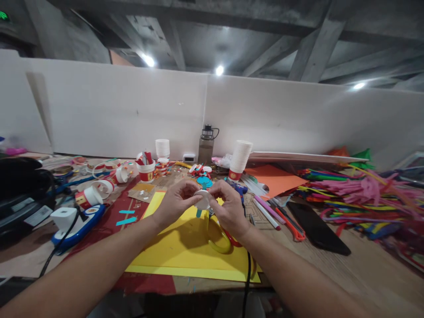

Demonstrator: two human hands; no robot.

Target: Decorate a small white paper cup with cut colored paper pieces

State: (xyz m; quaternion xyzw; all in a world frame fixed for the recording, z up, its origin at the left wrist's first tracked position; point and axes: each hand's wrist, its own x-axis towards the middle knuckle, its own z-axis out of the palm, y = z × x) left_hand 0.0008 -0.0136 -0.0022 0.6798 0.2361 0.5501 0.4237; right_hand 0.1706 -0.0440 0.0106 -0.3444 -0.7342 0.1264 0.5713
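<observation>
My left hand (177,201) and my right hand (229,205) meet over the yellow paper (168,247). Between their fingertips is a small white round piece (202,200), which looks like the base of a paper cup. Teal strips show above and below it. Both hands pinch its edges, one from each side. Beneath my right hand lie scissors with yellow handles (220,247), their blades partly hidden. Just beyond the fingers are teal paper discs (204,181). Two teal strips (126,221) rest on the red board to the left.
Paper cup stacks (241,159) and a water bottle (206,145) stand at the back. A blue power strip (79,229) and cut cups (89,196) lie left. To the right are markers (270,210), a black phone (318,227) and pipe cleaners (361,192). A black cable (248,269) crosses the front edge.
</observation>
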